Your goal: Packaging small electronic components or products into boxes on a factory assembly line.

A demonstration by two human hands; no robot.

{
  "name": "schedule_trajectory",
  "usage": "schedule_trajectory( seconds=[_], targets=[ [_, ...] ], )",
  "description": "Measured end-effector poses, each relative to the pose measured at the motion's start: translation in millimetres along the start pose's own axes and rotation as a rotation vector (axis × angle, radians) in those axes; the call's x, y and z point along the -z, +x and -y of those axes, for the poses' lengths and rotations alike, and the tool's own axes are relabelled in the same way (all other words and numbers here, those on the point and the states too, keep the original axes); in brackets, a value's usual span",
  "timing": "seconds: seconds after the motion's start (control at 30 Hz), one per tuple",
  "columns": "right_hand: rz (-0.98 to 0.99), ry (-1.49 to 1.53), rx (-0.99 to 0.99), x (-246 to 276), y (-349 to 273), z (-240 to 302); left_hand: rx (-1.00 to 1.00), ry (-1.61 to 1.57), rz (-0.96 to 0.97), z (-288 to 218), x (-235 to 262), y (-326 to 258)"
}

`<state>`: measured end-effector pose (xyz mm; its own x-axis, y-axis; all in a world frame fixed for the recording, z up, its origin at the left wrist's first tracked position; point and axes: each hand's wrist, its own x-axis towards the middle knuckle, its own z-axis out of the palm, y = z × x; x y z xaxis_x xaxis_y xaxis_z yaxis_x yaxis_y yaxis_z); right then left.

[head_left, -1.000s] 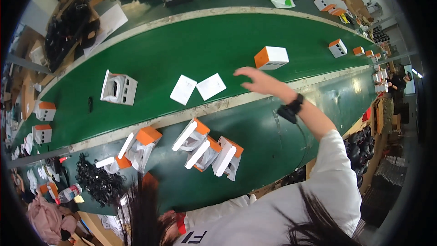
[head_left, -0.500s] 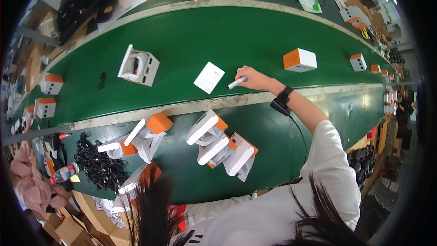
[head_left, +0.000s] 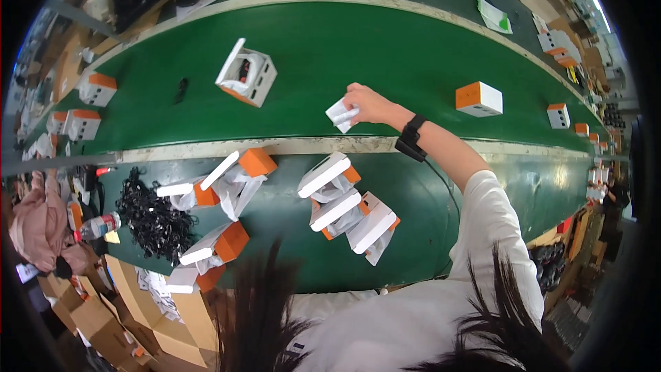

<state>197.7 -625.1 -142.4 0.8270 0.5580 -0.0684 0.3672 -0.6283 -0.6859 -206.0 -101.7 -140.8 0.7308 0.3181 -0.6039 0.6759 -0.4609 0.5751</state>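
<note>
My right hand [head_left: 365, 106] is closed around a small whitish tube [head_left: 345, 118]. It hangs right over a white square leaflet or card [head_left: 336, 109] on the green belt; I cannot tell whether the fingers also pinch that card. A black band with a dark module and cable [head_left: 412, 139] is strapped to my right wrist. Left of the hand, an open white and orange box [head_left: 260, 83] has plastic wrap and a dark item inside. A closed orange and white box [head_left: 480, 99] lies to the right. My left hand is out of view.
Several open boxes with plastic wrap stand on the nearer table, such as a white-lidded one [head_left: 335, 208]. Left of them lie a heap of black cables [head_left: 155, 217] and a bottle [head_left: 98, 226]. A pale rail [head_left: 296, 147] separates belt and table. Cardboard cartons [head_left: 103, 317] stand lower left.
My right hand with the tube has moved slightly left, from beside the white card to over it. The whole view has shifted.
</note>
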Motion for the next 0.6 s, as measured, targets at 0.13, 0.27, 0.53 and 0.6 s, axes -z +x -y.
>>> schedule_trajectory(
  seconds=[0.13, 0.27, 0.53, 0.6],
  targets=[
    [-0.098, -0.022, 0.076, -2, -16, -9, 0.009, -0.002, 0.169, -100, -2, -15],
    [-0.079, -0.032, -0.059, 10, -6, 9, 0.199, -0.301, 0.183, -77, 2, -15],
    [0.038, 0.069, -0.157, 19, 7, 11, 0.053, -0.362, 0.118, -72, 14, -29],
    [0.06, 0.045, -0.122, 20, 1, -7, -0.132, -0.222, 0.072, -70, 27, -8]
  ],
)
